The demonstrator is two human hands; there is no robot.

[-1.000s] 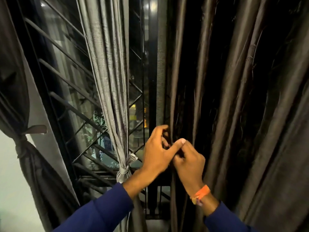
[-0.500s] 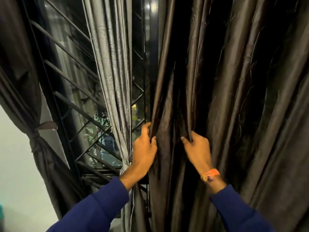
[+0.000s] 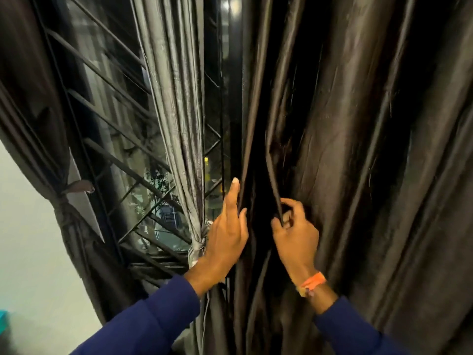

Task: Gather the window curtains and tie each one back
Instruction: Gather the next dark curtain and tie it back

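the big dark curtain [image 3: 345,149] fills the right half of the frame and hangs loose in long folds from top to bottom. the left hand [image 3: 227,234] is at the lower middle of the frame, at the left edge of this curtain; its fingers are straight and relaxed, the index finger points up along the edge fold and the hand lies against the cloth, it does not hold anything. the right hand [image 3: 294,229] is just to the right of it, a little apart, and its thumb and fingers are curled around one thin fold [image 3: 272,180] of the dark curtain, which goes up from the hand like a narrow strip. on the right wrist there is an orange band [image 3: 311,283], and both arms have dark blue sleeves [image 3: 143,321]. in the middle of the frame, left of the hands, a grey curtain [image 3: 174,98] hangs gathered and is tied with a knot [image 3: 201,239] just beside the left wrist. at the left edge another dark curtain [image 3: 28,124] is also gathered and tied, at the middle left of the frame. between these two there is the window with black bars [image 3: 107,119] that run slanted, and behind the glass some lights and a plant show, not clearly. a pale wall [image 3: 28,252] is at the lower left.
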